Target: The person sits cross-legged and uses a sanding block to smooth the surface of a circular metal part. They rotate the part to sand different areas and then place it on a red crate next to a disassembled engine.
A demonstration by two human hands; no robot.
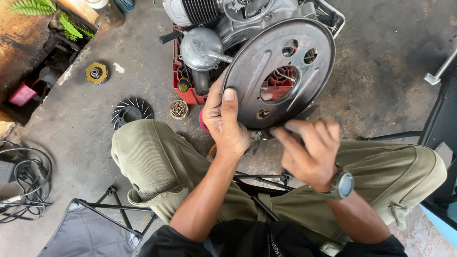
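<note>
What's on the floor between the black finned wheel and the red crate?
In the head view, a small round tin of screws sits between the finned wheel and the red crate.

We log colours only. Round plate: dark grey metal w/ dull sheen, cut-outs showing red behind. Crate: red. Engine: silver-grey, black fins. Fan wheel on floor: black, radial vane pattern. Disc: yellow rim, grey centre. Small tin: brass-coloured bits inside. Trousers: olive green. Watch: grey-black. Floor: mottled grey concrete. Cable: black. Fern: bright green. We note a pink-red tub at far left.
</note>
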